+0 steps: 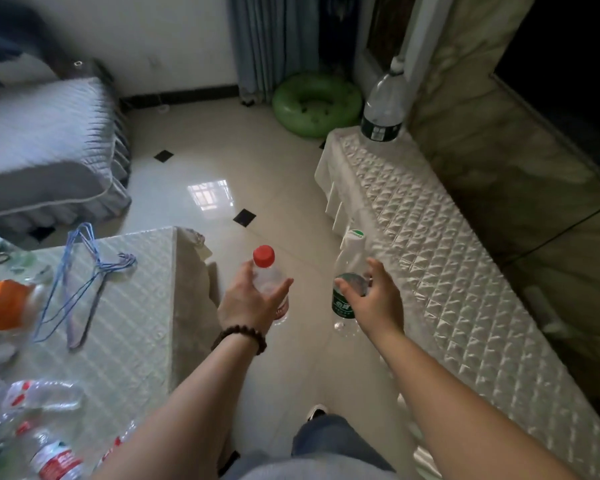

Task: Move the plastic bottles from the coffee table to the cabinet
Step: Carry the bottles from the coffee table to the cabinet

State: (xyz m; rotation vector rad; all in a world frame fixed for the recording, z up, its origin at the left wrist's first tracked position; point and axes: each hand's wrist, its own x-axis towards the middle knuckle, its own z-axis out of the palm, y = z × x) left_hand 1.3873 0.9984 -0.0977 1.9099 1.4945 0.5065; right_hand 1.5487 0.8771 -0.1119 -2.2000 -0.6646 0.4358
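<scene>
Left hand [253, 299] extended over floor, gripping one upright red-capped bottle [269, 278]. Right hand [371, 299] extended at 3 o'clock, clasping one green-labelled bottle [347, 289]. One large bottle [383, 105] on cabinet [447, 237] at 1 o'clock. Several blurred bottles [39, 400] on coffee table [136, 306] at 8 o'clock.

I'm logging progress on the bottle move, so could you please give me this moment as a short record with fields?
left hand: left hand grips a red-capped bottle, upright, over the floor
right hand: right hand grips a green-labelled bottle, white cap up
coffee table: coffee table bears several clear bottles, wire hangers and an orange pack
cabinet: cabinet bears one large bottle at its far end
stage: both bottles carried between table and cabinet, not yet set down
</scene>
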